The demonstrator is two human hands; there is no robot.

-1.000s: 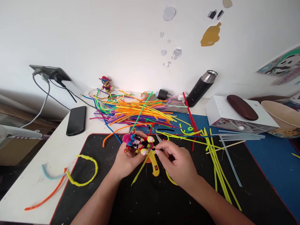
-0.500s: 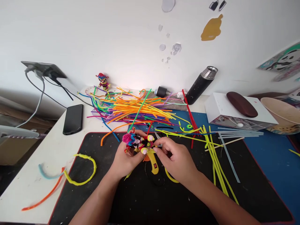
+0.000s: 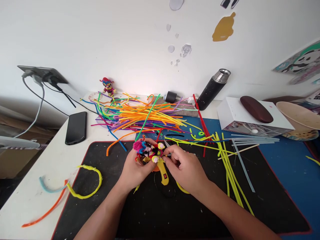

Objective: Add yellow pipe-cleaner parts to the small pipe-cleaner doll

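Observation:
My left hand (image 3: 133,170) is closed around a small pipe-cleaner doll (image 3: 148,150) with a pink and blue head end and yellow limbs tipped pale pink. The doll lies sideways above the black mat, its head end to the left. My right hand (image 3: 187,168) pinches at the doll's right end with thumb and forefinger; the exact bit between the fingertips is hidden. Under the hands, a yellow glue gun (image 3: 164,175) rests on the mat. A pointed metal blade tip (image 3: 166,143), probably of scissors, shows just behind the doll.
A heap of coloured pipe cleaners (image 3: 147,116) lies behind the mat. Yellow pipe cleaners (image 3: 231,173) and clear glue sticks (image 3: 246,170) are to the right. A similar doll (image 3: 108,87), a phone (image 3: 76,127), a black flask (image 3: 213,90) and a white box (image 3: 232,116) stand around.
The doll has shifted slightly to the right and turned a little in my left hand. My right hand keeps its pinch at the same end. The view has moved slightly.

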